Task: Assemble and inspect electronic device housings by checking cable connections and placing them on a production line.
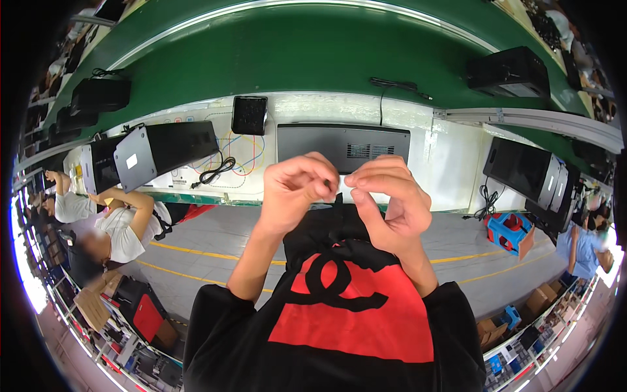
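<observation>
Both my hands are raised in front of my chest, close together, at the near edge of the bench. The fingers of my left hand (292,191) are curled in a pinch, with a small dark piece (328,183) showing at the fingertips. My right hand (395,199) faces it with thumb and fingertips drawn together; whatever lies between them is too small to make out. Just beyond the hands, a long dark grey appliance (313,142) with vent grilles lies on the white bench top. My hands partly cover its near edge, and a black cord (381,108) runs from its far side.
A black tray (249,115) sits behind the appliance to the left. Black machines stand at left (183,145) and right (516,168), near coiled cords (215,171). Beyond runs a green conveyor (294,62). A co-worker (127,225) is at the left; a blue-and-red stool (508,233) stands right.
</observation>
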The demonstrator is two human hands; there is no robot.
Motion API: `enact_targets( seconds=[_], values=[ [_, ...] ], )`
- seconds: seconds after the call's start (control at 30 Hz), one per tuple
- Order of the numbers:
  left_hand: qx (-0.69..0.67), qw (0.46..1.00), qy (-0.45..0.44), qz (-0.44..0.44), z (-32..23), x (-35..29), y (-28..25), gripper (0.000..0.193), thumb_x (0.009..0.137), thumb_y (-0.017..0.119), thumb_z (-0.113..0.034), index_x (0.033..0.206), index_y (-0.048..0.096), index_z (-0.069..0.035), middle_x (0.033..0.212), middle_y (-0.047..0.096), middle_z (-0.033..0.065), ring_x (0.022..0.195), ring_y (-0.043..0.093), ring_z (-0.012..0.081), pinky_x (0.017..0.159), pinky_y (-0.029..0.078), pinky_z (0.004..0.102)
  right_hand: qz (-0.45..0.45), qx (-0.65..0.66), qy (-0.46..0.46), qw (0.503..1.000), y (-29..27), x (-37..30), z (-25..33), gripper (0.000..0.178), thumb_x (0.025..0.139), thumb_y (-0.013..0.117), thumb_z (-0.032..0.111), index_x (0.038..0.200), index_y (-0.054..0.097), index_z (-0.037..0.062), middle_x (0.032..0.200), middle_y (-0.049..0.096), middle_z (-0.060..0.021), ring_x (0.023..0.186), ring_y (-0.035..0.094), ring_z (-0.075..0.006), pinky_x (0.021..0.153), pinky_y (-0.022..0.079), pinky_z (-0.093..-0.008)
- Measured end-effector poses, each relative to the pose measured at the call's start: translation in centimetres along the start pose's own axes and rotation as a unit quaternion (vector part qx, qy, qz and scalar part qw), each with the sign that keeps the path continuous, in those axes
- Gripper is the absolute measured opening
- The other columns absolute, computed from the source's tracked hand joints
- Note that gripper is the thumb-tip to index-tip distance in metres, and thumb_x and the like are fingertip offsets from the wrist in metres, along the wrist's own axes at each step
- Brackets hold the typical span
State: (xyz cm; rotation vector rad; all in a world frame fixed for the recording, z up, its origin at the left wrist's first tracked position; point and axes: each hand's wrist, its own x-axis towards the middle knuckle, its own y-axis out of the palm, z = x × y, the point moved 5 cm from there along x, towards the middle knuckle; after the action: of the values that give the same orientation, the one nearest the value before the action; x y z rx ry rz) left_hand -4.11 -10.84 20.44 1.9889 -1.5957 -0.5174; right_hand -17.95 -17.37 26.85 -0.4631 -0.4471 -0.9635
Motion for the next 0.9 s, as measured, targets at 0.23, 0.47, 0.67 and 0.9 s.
enact_targets(
  seconds=[0.23,0.47,0.67,0.9],
  values=[
    [0.003,0.999,-0.031,0.026,0.3,-0.5,3.0,0.012,0.084,0.065,0.003,0.095,0.063,0.008,0.089,0.062,0.0123,0.073,0.061,0.0136,0.063,0.051,0.0238,0.014,-0.041,-0.032,0.999,-1.5,-0.1,1.6,0.028,0.068,0.071,-0.011,0.092,0.061,0.0005,0.085,0.068,-0.0105,0.077,0.063,-0.0233,0.067,0.047,-0.0328],
    [0.091,0.979,-0.179,0.029,3.0,0.0,2.7,0.007,0.085,0.065,0.001,0.089,0.066,0.006,0.085,0.064,0.009,0.072,0.059,0.0112,0.063,0.049,0.0234,0.1,-0.186,-0.026,0.977,-3.3,-1.1,1.0,0.027,0.064,0.072,-0.011,0.084,0.06,0.002,0.083,0.067,-0.007,0.073,0.061,-0.024,0.062,0.047,-0.0314],
    [0.113,0.952,-0.279,0.058,6.8,0.6,2.1,0.011,0.085,0.066,-0.002,0.089,0.066,0.007,0.081,0.063,0.0087,0.069,0.058,0.0114,0.062,0.048,0.0242,0.108,-0.172,0.028,0.979,-4.4,-3.6,-2.1,0.027,0.066,0.069,-0.012,0.078,0.051,0.0039,0.082,0.066,-0.008,0.072,0.06,-0.0247,0.062,0.048,-0.0318],
    [0.129,0.937,-0.323,-0.013,14.7,0.8,-3.5,0.017,0.088,0.065,-0.01,0.094,0.067,0.006,0.079,0.065,0.0067,0.069,0.057,0.0104,0.065,0.048,0.0238,0.022,-0.202,0.223,0.953,-8.3,-9.1,-14.7,0.028,0.072,0.065,-0.009,0.082,0.043,0.0046,0.08,0.059,-0.0099,0.072,0.059,-0.0274,0.065,0.048,-0.0341]
  ],
)
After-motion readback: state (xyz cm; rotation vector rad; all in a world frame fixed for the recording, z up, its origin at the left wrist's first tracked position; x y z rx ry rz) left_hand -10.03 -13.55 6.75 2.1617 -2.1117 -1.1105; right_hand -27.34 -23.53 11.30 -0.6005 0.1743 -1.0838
